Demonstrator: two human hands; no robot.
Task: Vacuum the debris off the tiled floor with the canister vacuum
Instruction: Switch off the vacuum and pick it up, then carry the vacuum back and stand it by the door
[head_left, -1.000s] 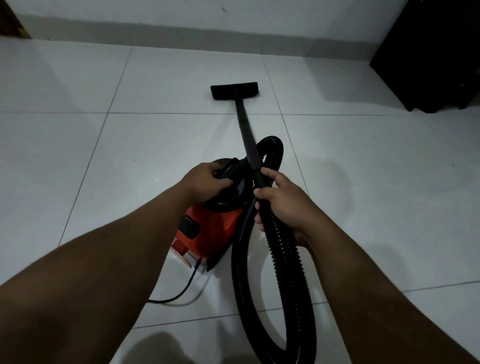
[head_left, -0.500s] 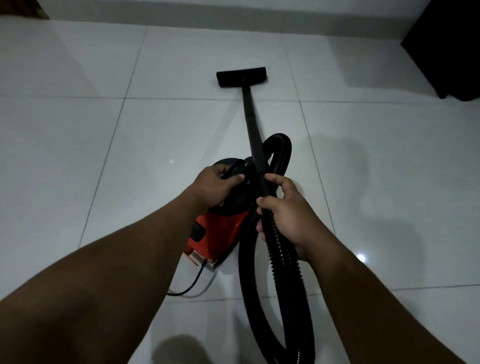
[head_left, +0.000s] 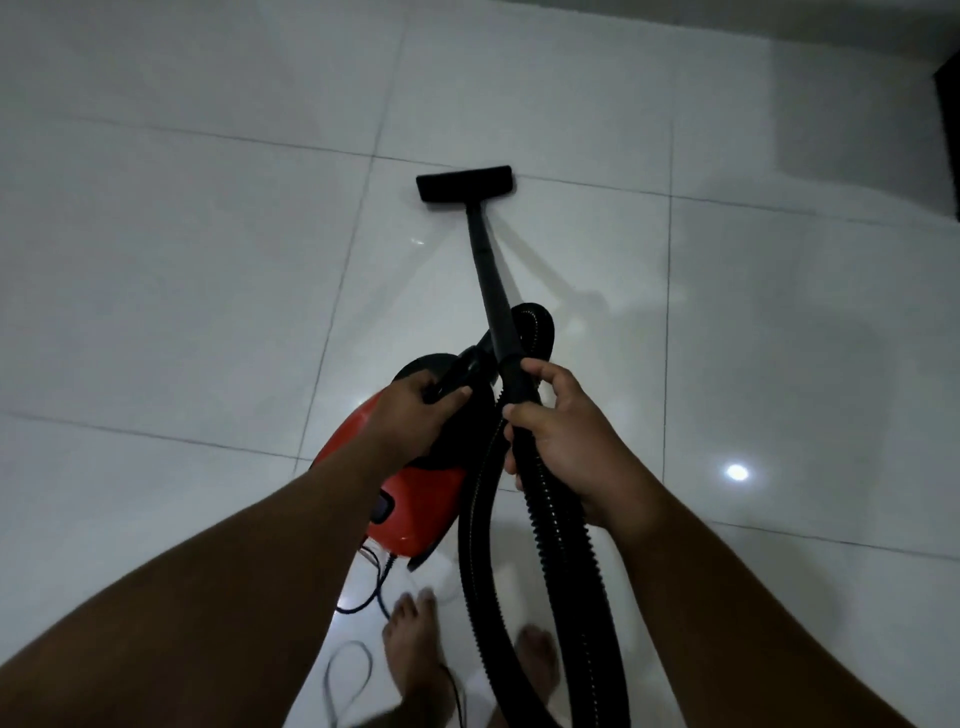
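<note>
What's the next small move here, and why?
Probably push the wand forward so the floor nozzle sweeps the next tile. The right hand already grips the wand where the hose joins it, the left hand holds the handle of the red canister, and the nozzle sits flat on the floor. No debris is visible.

Red-black canister vacuum (head_left: 415, 499) frame centre, black wand (head_left: 488, 275) angled up to flat nozzle (head_left: 464, 183) on white tiled floor (head_left: 182, 291).

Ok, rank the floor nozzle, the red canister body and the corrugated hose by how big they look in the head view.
1. corrugated hose, the longest
2. red canister body, partly hidden by the left arm
3. floor nozzle, though it sits farthest from the camera
</note>
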